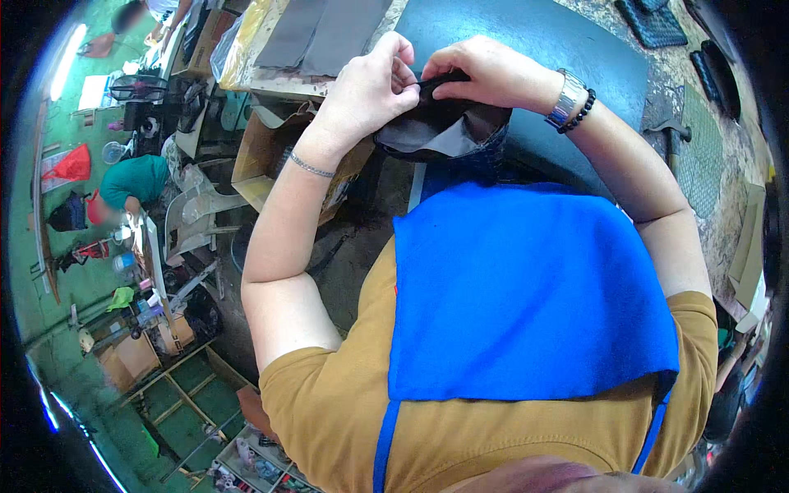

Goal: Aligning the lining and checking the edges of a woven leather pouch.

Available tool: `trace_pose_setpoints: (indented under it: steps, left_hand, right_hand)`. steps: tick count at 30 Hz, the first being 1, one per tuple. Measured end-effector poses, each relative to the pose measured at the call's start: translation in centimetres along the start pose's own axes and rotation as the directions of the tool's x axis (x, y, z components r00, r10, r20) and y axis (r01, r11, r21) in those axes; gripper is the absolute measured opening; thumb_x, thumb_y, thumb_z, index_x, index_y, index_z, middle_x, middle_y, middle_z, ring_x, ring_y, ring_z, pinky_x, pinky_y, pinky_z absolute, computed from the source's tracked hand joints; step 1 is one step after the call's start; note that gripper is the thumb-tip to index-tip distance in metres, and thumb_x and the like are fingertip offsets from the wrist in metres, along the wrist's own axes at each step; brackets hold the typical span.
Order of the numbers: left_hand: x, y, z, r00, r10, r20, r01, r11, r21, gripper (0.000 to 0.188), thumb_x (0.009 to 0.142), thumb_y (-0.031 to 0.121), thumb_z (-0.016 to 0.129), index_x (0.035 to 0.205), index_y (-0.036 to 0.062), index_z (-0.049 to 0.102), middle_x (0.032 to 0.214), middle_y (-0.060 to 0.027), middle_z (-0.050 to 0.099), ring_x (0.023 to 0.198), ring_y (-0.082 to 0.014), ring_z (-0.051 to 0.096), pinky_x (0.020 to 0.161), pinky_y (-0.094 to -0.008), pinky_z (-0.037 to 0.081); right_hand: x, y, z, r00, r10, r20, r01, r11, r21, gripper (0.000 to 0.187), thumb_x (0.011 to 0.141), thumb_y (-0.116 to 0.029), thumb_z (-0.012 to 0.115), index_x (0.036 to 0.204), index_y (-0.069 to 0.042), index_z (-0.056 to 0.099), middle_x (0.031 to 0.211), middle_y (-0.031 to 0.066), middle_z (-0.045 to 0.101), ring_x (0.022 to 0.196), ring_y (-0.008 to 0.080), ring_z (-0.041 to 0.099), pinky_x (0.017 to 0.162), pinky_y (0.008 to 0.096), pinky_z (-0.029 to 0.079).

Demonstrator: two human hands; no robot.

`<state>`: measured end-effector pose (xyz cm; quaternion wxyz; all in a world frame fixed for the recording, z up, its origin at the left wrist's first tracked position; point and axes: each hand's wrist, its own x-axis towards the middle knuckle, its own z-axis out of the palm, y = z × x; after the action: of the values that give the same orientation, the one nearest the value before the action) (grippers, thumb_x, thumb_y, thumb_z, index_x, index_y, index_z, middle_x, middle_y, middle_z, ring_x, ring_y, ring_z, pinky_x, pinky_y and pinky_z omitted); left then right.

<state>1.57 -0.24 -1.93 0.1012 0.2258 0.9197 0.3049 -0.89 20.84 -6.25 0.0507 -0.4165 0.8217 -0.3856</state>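
Observation:
A dark pouch or bag with a grey lining hangs at the near edge of the work table, its mouth turned up toward me. My left hand pinches the black rim at its far side, thumb against the fingers. Close beside it, my right hand grips the same rim, with black material bunched under its fingers. The fingertips of both hands nearly meet. What exactly lies between them is too small to make out.
A blue-black mat covers part of the table. Dark grey sheets lie at the left, a hammer at the right, and black woven pieces at the far right. A cardboard box stands left. Another person sits farther left.

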Motion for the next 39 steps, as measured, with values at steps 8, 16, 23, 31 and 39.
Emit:
trace_pose_setpoints:
  steps: [8,16,23,31,39]
  left_hand:
    - [-0.3,-0.7,0.0,0.999,-0.033,0.023,0.037,0.984,-0.172,0.033,0.081,0.004,0.069,0.102,0.0057,0.044,0.084,-0.0089,0.068,0.081,-0.0132,0.067,0.076,-0.0283,0.054]
    - [-0.8,-1.3,0.1,0.998,-0.053,0.028,0.058,0.973,-0.222,0.032,0.084,0.008,0.072,0.102,0.0062,0.045,0.087,-0.0074,0.068,0.084,-0.0103,0.065,0.076,-0.0261,0.053]
    - [-1.5,-1.8,0.3,0.998,-0.054,0.009,0.055,0.953,-0.298,0.038,0.085,0.007,0.073,0.110,0.0048,0.046,0.095,-0.0091,0.068,0.089,-0.0105,0.065,0.081,-0.0235,0.052]
    - [-1.9,-2.8,1.6,0.994,-0.084,-0.071,0.048,0.914,-0.404,0.036,0.086,0.000,0.069,0.112,0.0045,0.045,0.097,-0.0108,0.068,0.092,-0.0123,0.065,0.084,-0.0256,0.052]
    - [-1.7,-3.1,3.0,0.983,-0.047,-0.177,-0.041,0.886,-0.462,0.037,0.085,-0.001,0.070,0.110,0.0044,0.044,0.096,-0.0108,0.067,0.091,-0.0125,0.064,0.084,-0.0262,0.052]
  right_hand:
    - [0.4,-0.3,0.0,0.999,0.010,0.042,-0.009,1.000,-0.017,0.023,0.084,-0.025,0.070,0.100,-0.008,0.069,0.087,0.0133,0.070,0.079,0.0301,0.067,0.072,0.0378,0.051]
    - [0.8,-0.5,-0.2,0.996,0.050,0.077,-0.046,0.998,-0.048,0.019,0.085,-0.025,0.068,0.096,-0.010,0.070,0.081,0.0104,0.070,0.074,0.0249,0.067,0.069,0.0353,0.051]
    - [1.0,0.8,0.1,0.990,0.119,0.077,-0.127,0.985,0.114,0.022,0.085,-0.020,0.071,0.099,-0.004,0.071,0.084,0.0097,0.072,0.075,0.0166,0.067,0.073,0.0294,0.051]
    - [0.9,2.2,0.5,0.979,0.156,0.133,-0.191,0.929,0.316,0.022,0.087,-0.018,0.071,0.101,-0.001,0.071,0.085,0.0043,0.072,0.075,0.0073,0.063,0.072,0.0250,0.050]
    - [1.0,2.8,0.4,0.982,0.115,0.150,-0.162,0.920,0.356,0.022,0.087,-0.019,0.071,0.101,-0.001,0.071,0.084,0.0032,0.072,0.074,0.0066,0.061,0.072,0.0244,0.050]
